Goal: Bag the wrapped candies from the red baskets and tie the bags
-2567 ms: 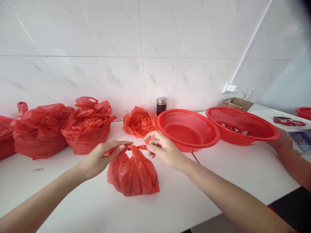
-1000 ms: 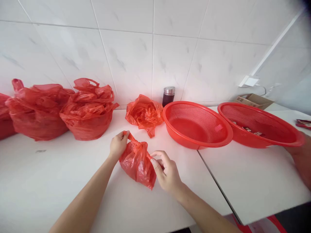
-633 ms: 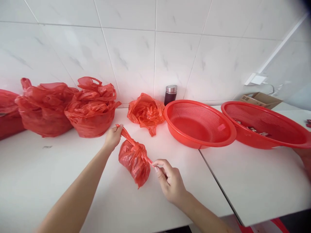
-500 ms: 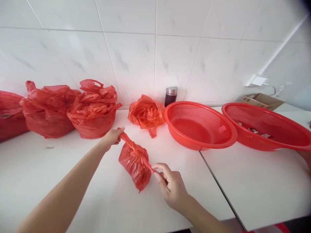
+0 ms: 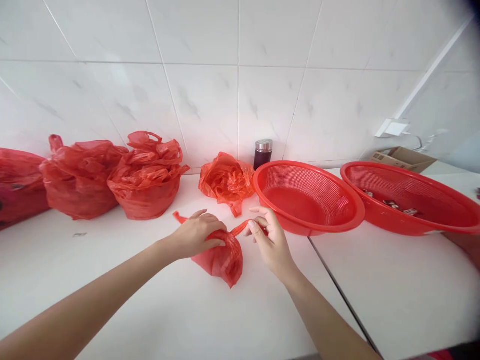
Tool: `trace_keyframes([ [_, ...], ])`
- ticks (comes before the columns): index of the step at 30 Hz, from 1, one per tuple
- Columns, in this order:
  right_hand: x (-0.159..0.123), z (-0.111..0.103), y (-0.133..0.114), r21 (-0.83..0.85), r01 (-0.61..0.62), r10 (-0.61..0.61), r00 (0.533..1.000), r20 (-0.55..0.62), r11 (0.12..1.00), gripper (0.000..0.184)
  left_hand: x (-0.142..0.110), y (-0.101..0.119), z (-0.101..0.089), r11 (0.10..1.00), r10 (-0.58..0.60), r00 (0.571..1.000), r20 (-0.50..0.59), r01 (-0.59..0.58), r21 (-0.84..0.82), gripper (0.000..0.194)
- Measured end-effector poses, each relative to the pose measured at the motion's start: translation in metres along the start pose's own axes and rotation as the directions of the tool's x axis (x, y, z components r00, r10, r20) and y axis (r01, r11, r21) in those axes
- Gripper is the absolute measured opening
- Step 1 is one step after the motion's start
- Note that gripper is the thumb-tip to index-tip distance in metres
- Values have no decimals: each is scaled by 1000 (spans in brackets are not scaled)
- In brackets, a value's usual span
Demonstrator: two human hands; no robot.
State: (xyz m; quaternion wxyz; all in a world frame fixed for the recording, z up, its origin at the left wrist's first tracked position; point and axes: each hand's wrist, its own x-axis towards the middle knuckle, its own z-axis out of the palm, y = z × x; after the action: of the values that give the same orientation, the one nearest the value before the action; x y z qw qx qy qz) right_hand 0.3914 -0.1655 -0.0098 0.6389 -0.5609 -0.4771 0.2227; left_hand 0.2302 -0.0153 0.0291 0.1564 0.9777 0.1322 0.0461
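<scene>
A small tied red plastic bag [image 5: 221,260] lies on the white table in front of me. Over its top rests my left hand [image 5: 198,234], fingers curled around the bag near the knot; one loose bag end sticks out to the left behind this hand. My right hand [image 5: 268,240] pinches the other twisted end between thumb and finger, drawing it up and to the right. The bag's contents are hidden by the plastic.
Full red plastic bags [image 5: 144,195] line the wall at left. A crumpled red bag [image 5: 227,180] and a dark lidded bottle [image 5: 263,154] stand mid-back. To the right are a red colander [image 5: 311,227], a second colander [image 5: 397,225] holding small items, and a cardboard box [image 5: 405,157].
My left hand has let go of the left end and moved right onto the bag's top. My right hand has risen, still pinching its end, and the bag has turned.
</scene>
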Motion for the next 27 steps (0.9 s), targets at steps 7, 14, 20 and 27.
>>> trace_keyframes([
  [7, -8, 24, 23, 115, -254, 242, 964, 106, 960, 90, -12, 9, 3, 895, -365, 923, -124, 311, -318, 23],
  [14, -7, 30, 45, 154, -296, 252, 935, 251, 943, 30, -15, 12, 22, 823, -450, 886, -107, 366, -434, 30],
  [20, -8, 27, 34, -199, -88, 98, 994, 43, 976, 49, -14, 9, 41, 866, -470, 866, -173, 413, -283, 25],
  [27, -2, 34, 34, -399, 137, -106, 990, 98, 907, 12, -16, 16, 47, 889, -452, 881, -139, 434, -143, 28],
])
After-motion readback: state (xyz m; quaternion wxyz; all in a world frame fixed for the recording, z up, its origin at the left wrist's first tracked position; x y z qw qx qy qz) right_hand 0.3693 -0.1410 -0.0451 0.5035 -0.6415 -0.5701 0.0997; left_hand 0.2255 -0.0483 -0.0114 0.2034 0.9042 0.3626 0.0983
